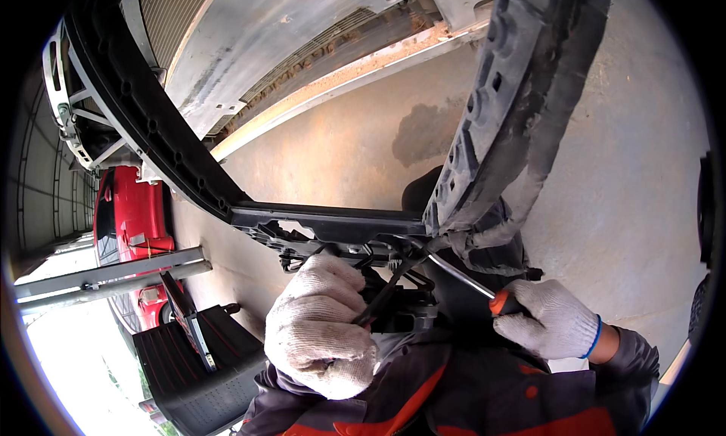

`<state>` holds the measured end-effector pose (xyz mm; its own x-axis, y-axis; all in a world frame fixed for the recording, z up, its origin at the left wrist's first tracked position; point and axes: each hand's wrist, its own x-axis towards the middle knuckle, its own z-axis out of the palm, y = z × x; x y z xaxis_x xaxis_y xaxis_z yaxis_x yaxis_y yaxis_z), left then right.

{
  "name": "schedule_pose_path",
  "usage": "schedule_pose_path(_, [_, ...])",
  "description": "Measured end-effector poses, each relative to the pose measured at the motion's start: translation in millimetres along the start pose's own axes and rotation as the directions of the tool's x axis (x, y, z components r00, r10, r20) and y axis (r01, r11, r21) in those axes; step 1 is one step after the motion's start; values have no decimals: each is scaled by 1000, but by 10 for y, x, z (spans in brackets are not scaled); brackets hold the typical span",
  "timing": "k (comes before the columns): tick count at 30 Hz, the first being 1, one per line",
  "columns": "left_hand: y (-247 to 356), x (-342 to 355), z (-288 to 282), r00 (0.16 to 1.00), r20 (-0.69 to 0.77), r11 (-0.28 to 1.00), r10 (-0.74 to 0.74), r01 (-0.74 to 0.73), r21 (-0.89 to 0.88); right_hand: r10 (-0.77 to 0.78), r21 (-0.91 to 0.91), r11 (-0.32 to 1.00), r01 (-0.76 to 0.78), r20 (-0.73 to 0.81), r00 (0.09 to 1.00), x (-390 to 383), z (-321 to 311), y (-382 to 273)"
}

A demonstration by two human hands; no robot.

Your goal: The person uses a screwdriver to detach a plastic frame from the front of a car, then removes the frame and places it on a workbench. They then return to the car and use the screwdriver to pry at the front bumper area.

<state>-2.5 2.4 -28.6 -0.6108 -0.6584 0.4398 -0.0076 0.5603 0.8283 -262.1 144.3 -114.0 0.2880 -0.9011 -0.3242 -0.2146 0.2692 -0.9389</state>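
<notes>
My left hand (pixel 319 326), in a white knit glove, is closed on a black strap or cable (pixel 386 288) below the bottom bar of a large black plastic frame (pixel 325 215). My right hand (pixel 548 319), also gloved, grips a screwdriver (pixel 499 303) with an orange and black handle. Its metal shaft reaches up-left into the dark brackets at the lower right joint of the frame; the tip's exact contact is hard to see. The frame's right upright (pixel 503 103) is grey with dust, and a grimy hose or sleeve (pixel 491 235) runs down beside that joint.
A large metal body panel (pixel 265 35) with dirty grilles lies beyond the frame on the concrete floor (pixel 635 171). At left are a metal bracket assembly (pixel 76 111), a red car (pixel 136 209), a steel post (pixel 106 273) and a black cart (pixel 181 360).
</notes>
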Motion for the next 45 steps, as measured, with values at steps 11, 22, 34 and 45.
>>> schedule_pose_path(11, [-77,16,-83,996,71,998,48,-45,-43,57,138,989,-62,36,998,-7,146,92])
schedule_pose_path(22, [-63,135,-118,975,206,997,80,-75,-30,162,134,975,-176,110,981,95,-49,-249])
schedule_pose_path(34, [-131,107,-73,975,178,990,135,-125,-68,131,-408,908,-90,73,989,166,-370,-616])
schedule_pose_path(45, [-112,62,-75,976,159,988,152,-143,-65,-4,-642,762,-79,-127,992,130,-169,-542])
